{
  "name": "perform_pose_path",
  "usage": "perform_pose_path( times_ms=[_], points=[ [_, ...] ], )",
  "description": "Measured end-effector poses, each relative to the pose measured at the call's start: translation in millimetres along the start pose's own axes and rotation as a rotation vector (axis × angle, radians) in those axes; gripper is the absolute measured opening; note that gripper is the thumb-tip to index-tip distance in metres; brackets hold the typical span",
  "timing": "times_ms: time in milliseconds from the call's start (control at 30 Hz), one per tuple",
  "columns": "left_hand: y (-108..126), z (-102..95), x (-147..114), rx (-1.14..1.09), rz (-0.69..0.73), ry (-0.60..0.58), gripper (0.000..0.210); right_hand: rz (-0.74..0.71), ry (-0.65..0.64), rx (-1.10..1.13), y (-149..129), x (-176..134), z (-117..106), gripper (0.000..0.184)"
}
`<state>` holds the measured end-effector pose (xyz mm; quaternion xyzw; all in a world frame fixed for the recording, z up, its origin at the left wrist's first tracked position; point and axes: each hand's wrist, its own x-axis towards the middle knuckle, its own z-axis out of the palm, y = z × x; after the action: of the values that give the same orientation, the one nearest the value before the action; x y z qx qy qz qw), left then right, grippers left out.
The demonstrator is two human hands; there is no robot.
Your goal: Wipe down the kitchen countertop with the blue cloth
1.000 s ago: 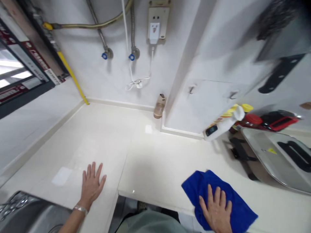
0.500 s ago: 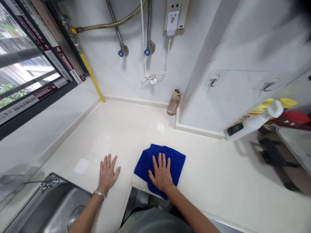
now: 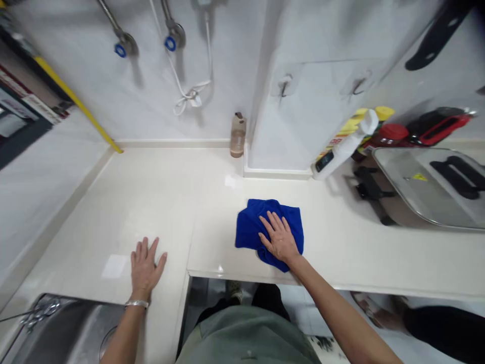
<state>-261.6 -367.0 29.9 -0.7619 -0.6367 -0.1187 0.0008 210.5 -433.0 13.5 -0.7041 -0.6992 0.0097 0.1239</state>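
Now my right grip (image 3: 280, 241), spread flat and clutching nothing, has slid the blue cloth (image 3: 250, 227) rightward, baring the surface (image 3: 215, 217) beside the seam (image 3: 191, 240) (left grip (image 3: 147, 268) splayed, empty).

A brown bottle (image 3: 238, 137) stands at upper center, right of a looped white cord (image 3: 195, 101) and two blue-handled valves (image 3: 172, 42) near the top edge. At right, a lidded pan (image 3: 435, 199) sits near a white bottle (image 3: 343, 150) and a red-capped jar (image 3: 393, 133). A steel sink (image 3: 71, 328) occupies the lower left corner, a yellow pipe (image 3: 78, 103) the upper left.
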Motion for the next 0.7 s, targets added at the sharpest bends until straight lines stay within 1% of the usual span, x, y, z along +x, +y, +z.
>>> perform_pose_path(
  times_ms=[100,167,233,267,300,333,367,400,433,467,500,533,567,633,667,700],
  points=[
    [4.2,-2.9,2.5,-0.048,-0.011,0.02,0.061,0.069,0.029,-0.02,5.1,-27.7,-10.2,0.058],
    [13.7,-12.6,-3.8,-0.138,-0.045,0.047,0.059,0.064,0.089,0.045,-0.6,-47.5,-22.5,0.056],
    [33.3,-28.8,-19.5,-0.285,-0.057,0.051,0.054,0.042,0.133,0.202,-8.3,-73.7,-37.3,0.048],
    [47.9,-37.6,-30.5,-0.374,-0.042,0.018,0.052,0.033,0.114,0.313,-11.2,-90.2,-44.0,0.043],
    [65.5,-45.3,-42.9,-0.456,-0.018,-0.04,0.051,0.039,0.034,0.432,-12.9,-108.7,-49.3,0.038],
    [85.4,-51.0,-55.9,-0.541,0.016,-0.164,0.049,0.075,-0.092,0.552,-13.0,-128.7,-52.7,0.036],
    [106.6,-53.6,-68.6,-0.637,0.042,-0.316,0.047,0.145,-0.253,0.659,-11.3,-149.4,-53.9,0.037],
    [127.8,-52.8,-80.2,-0.734,0.086,-0.514,0.047,0.221,-0.428,0.729,-8.0,-169.6,-53.0,0.041],
    [147.7,-48.5,-90.1,-0.801,0.114,-0.713,0.046,0.302,-0.519,0.758,-3.2,-188.4,-50.6,0.045],
    [165.3,-40.9,-97.8,-0.827,0.113,-0.859,0.045,0.382,-0.625,0.768,2.7,-205.0,-47.5,0.048],
    [179.7,-31.0,-103.1,-0.816,0.111,-0.981,0.045,0.446,-0.73,0.766,9.2,-218.8,-44.6,0.05],
    [190.6,-19.6,-106.1,-0.773,0.115,-1.082,0.045,0.494,-0.829,0.763,15.7,-229.3,-42.8,0.05],
    [197.9,-8.1,-107.1,-0.722,0.117,-1.151,0.045,0.53,-0.924,0.766,21.5,-236.5,-42.8,0.049],
    [203.9,11.2,-104.0,-0.64,0.137,-1.234,0.047,0.582,-1.067,0.804,29.4,-241.4,-49.1,0.05],
    [204.2,17.3,-100.6,-0.622,0.153,-1.255,0.048,0.6,-1.092,0.837,31.1,-240.0,-55.2,0.052],
    [203.8,20.6,-96.5,-0.618,0.174,-1.267,0.047,0.611,-1.085,0.873,31.4,-236.7,-62.9,0.053]
  ],
)
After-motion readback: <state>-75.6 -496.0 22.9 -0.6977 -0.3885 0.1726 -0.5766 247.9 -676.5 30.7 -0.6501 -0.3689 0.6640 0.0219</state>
